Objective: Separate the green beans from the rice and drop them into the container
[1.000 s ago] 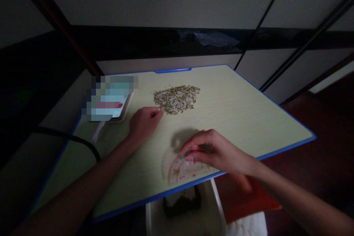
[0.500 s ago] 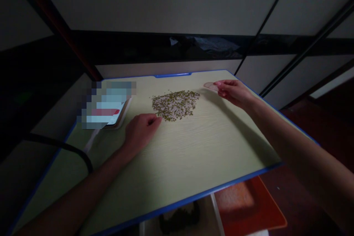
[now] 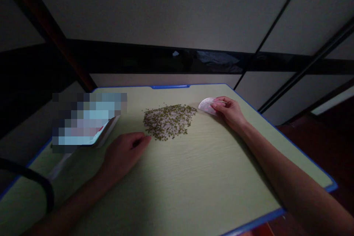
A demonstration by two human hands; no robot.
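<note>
A loose patch of small green beans mixed with pale grains (image 3: 168, 121) lies spread on the pale table (image 3: 177, 180). My left hand (image 3: 125, 153) rests at the near left edge of the patch with its fingers curled in. Whatever may be inside that hand is hidden. At the right side of the patch, my right hand (image 3: 228, 110) pinches a thin, pinkish translucent piece with a rounded edge (image 3: 206, 106). This piece is tilted, its rounded side toward the beans. I cannot tell whether its lower edge touches the tabletop.
On the left of the table sits a device with a lit, blurred screen (image 3: 88, 129), propped at a slant. A dark curved cable or tube (image 3: 41, 180) crosses the near left corner. Cabinet panels (image 3: 155, 11) rise behind the table, and its blue rim (image 3: 254, 223) runs along the edge.
My right hand has lowered toward the table and the rounded piece has turned to show its broad face. The left hand stays curled by the beans. The view has tilted upward and shifted.
</note>
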